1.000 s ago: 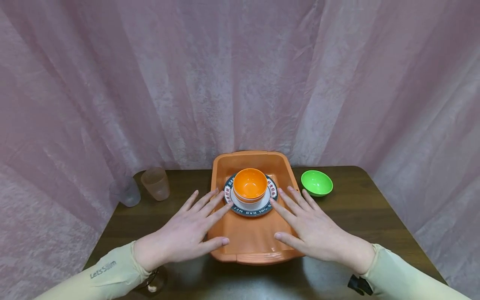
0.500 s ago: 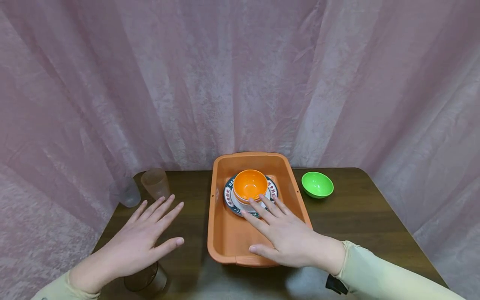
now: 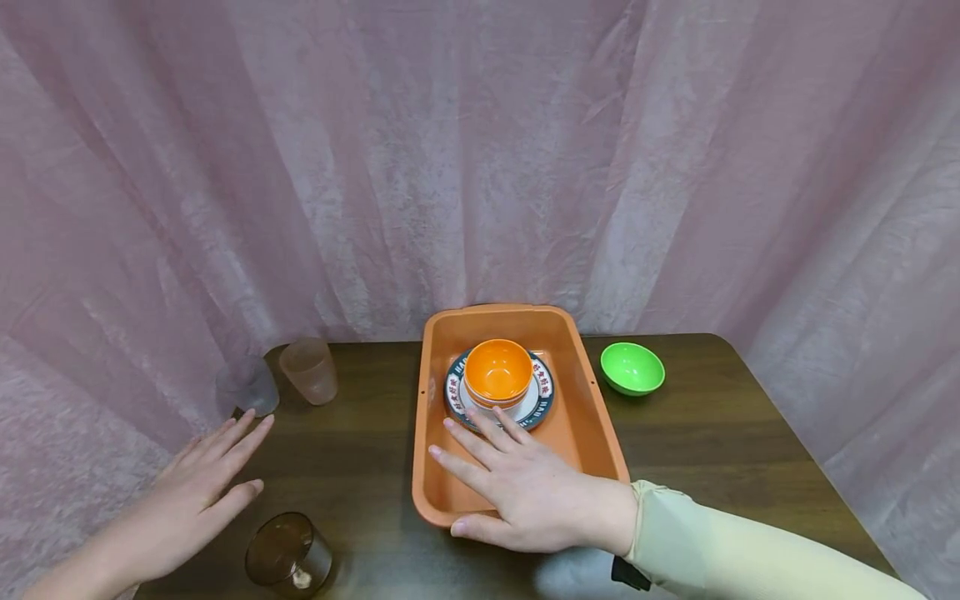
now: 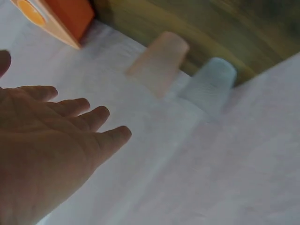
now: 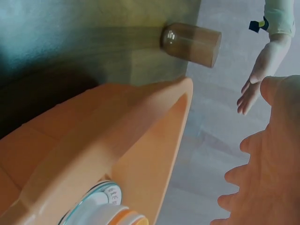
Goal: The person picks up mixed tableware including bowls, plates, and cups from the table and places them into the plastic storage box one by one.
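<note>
In the head view my left hand (image 3: 191,496) hovers palm down at the left, fingers straight and spread, holding nothing. Nearest to it is a brown see-through glass (image 3: 279,554) standing on the table. My right hand (image 3: 525,492), also flat and spread, is over the front of an orange plastic basin (image 3: 421,433). Its fingertips overlap the patterned plate (image 3: 454,392) inside. On that plate sits an orange bowl (image 3: 498,367), stacked on at least one other bowl. The right wrist view shows the basin's wall (image 5: 150,150) beside the spread right hand (image 5: 276,159).
A pinkish cup (image 3: 309,372) and a bluish clear cup (image 3: 253,387) stand at the back left of the wooden table (image 3: 705,433). At the back right is a green bowl (image 3: 632,368). A pink curtain (image 3: 480,167) hangs behind the table.
Both hands have moved left. The left hand has left the basin's side and passed the brown glass, which now shows fully; the right hand has swung across the basin's front. The dishes stay put.
</note>
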